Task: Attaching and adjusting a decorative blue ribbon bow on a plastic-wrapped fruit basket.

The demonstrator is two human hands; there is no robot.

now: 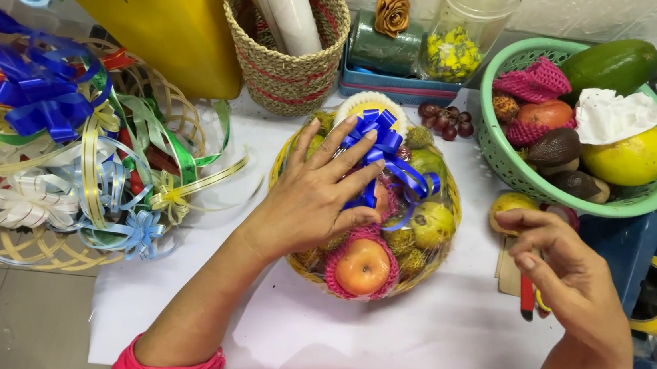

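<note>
Both hands — fruit basket [435, 243] under left [319, 200]

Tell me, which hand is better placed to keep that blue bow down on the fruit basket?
Probably the left hand: it lies flat on the blue bow. The right hand hovers beside the basket.

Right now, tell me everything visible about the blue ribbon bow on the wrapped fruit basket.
The blue ribbon bow is glossy, plastic-looking ribbon, looped into several petals with curled tails trailing right and down. It sits on top of the clear-wrapped fruit basket, toward its far side, above the fruit. The left hand lies flat on the wrap with its fingertips on the bow's left loops. The right hand is clear of it.
</note>
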